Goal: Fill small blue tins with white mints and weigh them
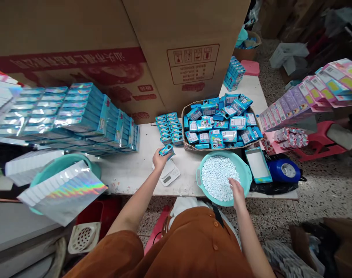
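My left hand grips a small blue box just above a white kitchen scale on the table. My right hand reaches into a teal basin full of small white tablets, with its fingers curled down among them. Whether it holds any tablets is hidden. Behind the scale, small blue boxes stand in two neat rows. A wicker basket beside them is heaped with more of the same boxes.
Large cardboard cartons stand at the table's back. Stacked blue display packs fill the left. A holographic sheet lies over another teal basin. An open blue tray, a tape roll and pink-purple cartons are to the right.
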A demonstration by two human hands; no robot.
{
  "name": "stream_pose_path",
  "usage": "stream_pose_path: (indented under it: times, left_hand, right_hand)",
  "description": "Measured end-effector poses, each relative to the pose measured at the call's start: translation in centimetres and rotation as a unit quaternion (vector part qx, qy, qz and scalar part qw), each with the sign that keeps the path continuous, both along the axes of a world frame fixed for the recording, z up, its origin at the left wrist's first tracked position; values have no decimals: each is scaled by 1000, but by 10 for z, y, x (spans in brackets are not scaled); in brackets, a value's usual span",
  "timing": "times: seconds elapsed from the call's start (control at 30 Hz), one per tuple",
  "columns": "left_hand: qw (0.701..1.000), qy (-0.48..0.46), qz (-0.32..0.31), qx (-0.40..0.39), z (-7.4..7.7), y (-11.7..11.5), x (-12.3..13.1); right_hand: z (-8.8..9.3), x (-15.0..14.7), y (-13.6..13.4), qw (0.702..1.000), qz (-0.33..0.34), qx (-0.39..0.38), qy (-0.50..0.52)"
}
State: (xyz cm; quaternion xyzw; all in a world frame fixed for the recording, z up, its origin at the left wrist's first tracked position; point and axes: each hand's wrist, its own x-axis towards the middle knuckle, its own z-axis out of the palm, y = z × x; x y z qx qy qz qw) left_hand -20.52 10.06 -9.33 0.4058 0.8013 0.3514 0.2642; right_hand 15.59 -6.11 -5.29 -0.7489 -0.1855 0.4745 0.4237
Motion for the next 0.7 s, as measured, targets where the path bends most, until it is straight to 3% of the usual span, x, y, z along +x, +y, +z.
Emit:
stream_pose_path:
  times: [0.1,0.23,0.47,0.6,0.7]
  left_hand:
    - [1000,-21,-8,-5,-25,26,-21]
    - [998,12,-65,18,-49,53,-30]
    - [991,43,-118,34,-74,63,-48]
    - [987,95,-96,82,-71,59,-51]
    - [962,192,-135,141,-45,59,-36]
  right_hand:
    - [-10,-4,-11,999,-16,-26,-10]
    - [-25,-6,-24,998,-53,-39,-21]
    - [-50,-7,-20,991,-29,-99,-89]
    - [-62,-6,-8,982,38,-84,-166]
    - [-69,2,5,960,97,-44,-257]
